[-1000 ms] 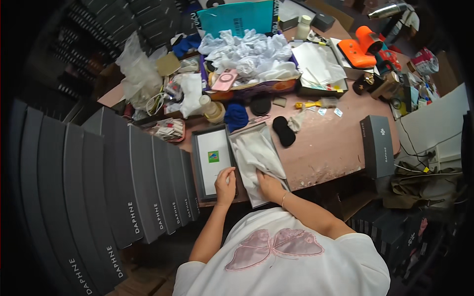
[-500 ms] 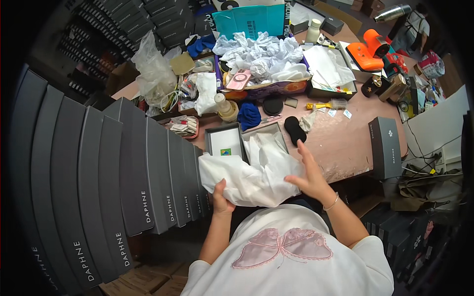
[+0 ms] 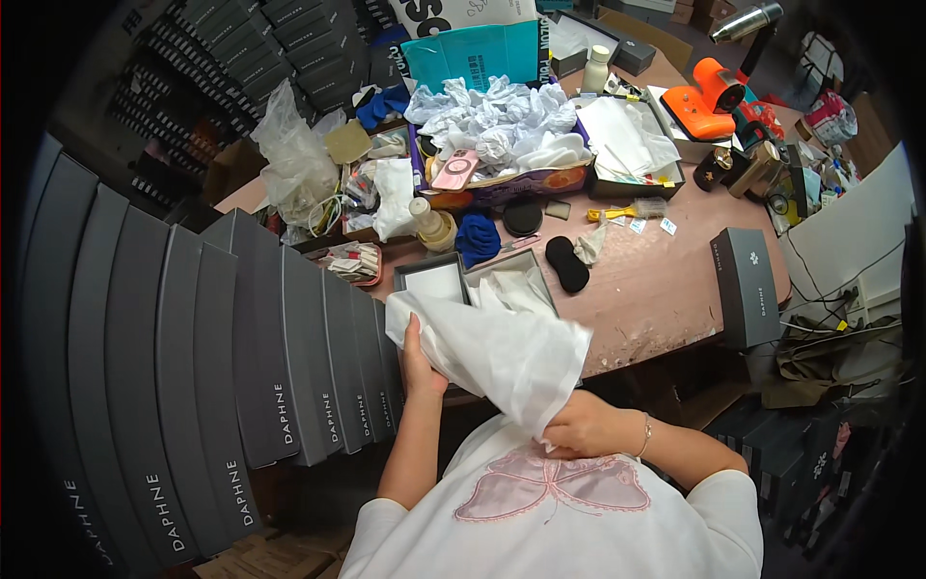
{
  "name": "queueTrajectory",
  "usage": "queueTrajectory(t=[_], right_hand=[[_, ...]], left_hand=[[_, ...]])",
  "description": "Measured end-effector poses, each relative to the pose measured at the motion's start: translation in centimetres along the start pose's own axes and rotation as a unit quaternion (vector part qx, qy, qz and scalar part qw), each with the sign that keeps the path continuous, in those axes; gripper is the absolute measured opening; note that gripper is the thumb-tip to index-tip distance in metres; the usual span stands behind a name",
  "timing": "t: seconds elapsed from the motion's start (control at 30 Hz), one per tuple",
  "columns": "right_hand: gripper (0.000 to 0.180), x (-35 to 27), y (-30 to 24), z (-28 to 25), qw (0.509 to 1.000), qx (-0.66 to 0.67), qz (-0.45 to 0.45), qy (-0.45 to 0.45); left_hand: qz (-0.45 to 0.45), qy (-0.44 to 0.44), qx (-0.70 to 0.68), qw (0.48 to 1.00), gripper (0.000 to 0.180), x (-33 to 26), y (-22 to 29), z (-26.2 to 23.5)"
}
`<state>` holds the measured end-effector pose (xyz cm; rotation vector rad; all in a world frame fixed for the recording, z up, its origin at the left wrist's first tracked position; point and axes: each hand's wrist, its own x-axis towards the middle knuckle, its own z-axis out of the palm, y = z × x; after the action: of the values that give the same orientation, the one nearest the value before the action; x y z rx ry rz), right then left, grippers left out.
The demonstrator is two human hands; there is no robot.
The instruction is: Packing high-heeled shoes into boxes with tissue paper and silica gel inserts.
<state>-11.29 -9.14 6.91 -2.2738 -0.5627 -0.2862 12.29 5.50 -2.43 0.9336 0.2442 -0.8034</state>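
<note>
Lifted since earlier: white cloth bag [image 3: 502,352] off open grey box [image 3: 453,280]; left hand [image 3: 420,362] and right hand [image 3: 579,425] both closed, gripping its edges.

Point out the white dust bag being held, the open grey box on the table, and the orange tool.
white dust bag [image 3: 502,352], head view, middle of the cloth
open grey box [image 3: 431,281], head view, pale inside
orange tool [image 3: 704,104], head view, its orange body
</note>
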Motion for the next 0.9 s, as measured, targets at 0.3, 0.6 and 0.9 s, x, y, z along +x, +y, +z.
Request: queueTrajectory(t=[0.3, 0.6, 0.9], right_hand=[[0.044, -1.6, 5.8, 1.7, 0.96, 0.074, 0.265, -0.044], [0.046, 1.0, 9.3, 6.0, 0.947, -0.081, 0.271, 0.154], [0.041, -2.9, 12.3, 9.4, 0.944, 0.17, 0.245, 0.141]], left_hand=[[-0.034, -0.051, 0.017, 0.998, 0.057, -0.6, 1.9, 1.4], [0.014, -0.057, 0.081, 0.995, 0.056, -0.5, 1.5, 2.8], [-0.023, -0.091, 0.045, 0.995, 0.055, -1.3, 1.5, 4.7]])
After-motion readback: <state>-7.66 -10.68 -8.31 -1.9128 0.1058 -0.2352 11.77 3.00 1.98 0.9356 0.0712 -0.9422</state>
